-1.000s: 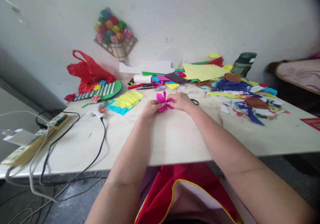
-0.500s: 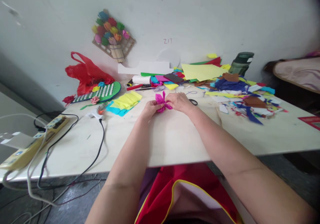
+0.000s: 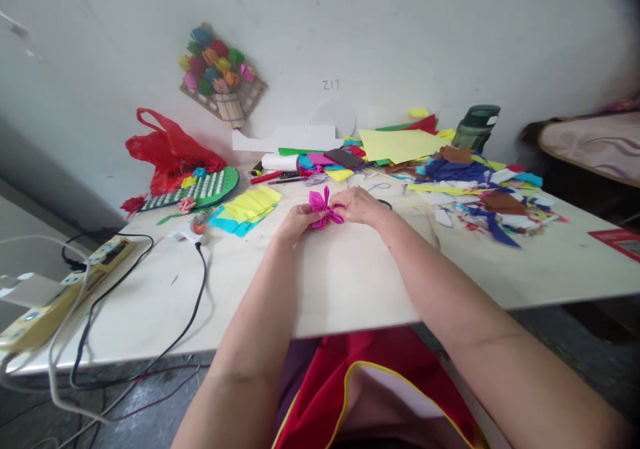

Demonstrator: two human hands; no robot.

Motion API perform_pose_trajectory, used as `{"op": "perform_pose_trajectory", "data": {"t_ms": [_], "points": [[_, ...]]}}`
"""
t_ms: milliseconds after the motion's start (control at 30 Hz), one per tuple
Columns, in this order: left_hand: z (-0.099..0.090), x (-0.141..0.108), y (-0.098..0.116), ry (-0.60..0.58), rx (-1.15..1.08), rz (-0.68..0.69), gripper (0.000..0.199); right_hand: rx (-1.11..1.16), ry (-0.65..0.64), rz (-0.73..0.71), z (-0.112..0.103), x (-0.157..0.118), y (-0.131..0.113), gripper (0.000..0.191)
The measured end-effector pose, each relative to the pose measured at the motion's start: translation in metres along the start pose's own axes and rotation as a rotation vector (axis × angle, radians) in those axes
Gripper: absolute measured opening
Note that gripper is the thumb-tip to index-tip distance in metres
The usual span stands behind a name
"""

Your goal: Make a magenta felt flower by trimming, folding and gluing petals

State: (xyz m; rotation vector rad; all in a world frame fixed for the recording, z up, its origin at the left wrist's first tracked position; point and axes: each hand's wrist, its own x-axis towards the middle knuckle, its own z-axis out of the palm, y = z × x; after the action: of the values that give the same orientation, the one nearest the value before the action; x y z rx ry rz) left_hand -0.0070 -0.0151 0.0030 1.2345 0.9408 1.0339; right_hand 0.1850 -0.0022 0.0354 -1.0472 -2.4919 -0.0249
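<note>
A magenta paper flower (image 3: 325, 203) with pointed, folded petals is held just above the middle of the white table (image 3: 350, 282). My left hand (image 3: 297, 221) pinches its left side between thumb and fingers. From the right, my right hand (image 3: 361, 206) grips another petal, its fingers closed and partly hiding it. Behind my right wrist shows a black loop, perhaps a scissors handle (image 3: 385, 204). Yellow paper squares (image 3: 253, 202) lie on blue paper (image 3: 235, 225) to the left of my left hand.
At left are a glue gun (image 3: 190, 231) with its cord, a power strip (image 3: 65, 295), and a green board (image 3: 210, 192) beside a red plastic bag (image 3: 173, 149). Paper scraps (image 3: 465, 175) heap up at right, near a dark green bottle (image 3: 476, 129). A flower decoration (image 3: 220, 75) hangs on the wall.
The view has shifted slightly. Both hands stay on the magenta flower, and the petals between them have spread a little at the lower right.
</note>
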Motion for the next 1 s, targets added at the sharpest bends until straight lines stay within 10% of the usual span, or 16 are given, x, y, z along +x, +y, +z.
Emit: {"op": "perform_pose_trajectory", "data": {"t_ms": [500, 1000], "points": [[0.002, 0.001, 0.001, 0.021, 0.041, 0.038, 0.044, 0.285, 0.023, 0.153, 0.01, 0.004, 0.009, 0.019], [0.004, 0.004, -0.003, 0.125, 0.077, 0.09, 0.044, 0.82, -0.008, 0.79, 0.005, 0.012, -0.025, 0.016]]}}
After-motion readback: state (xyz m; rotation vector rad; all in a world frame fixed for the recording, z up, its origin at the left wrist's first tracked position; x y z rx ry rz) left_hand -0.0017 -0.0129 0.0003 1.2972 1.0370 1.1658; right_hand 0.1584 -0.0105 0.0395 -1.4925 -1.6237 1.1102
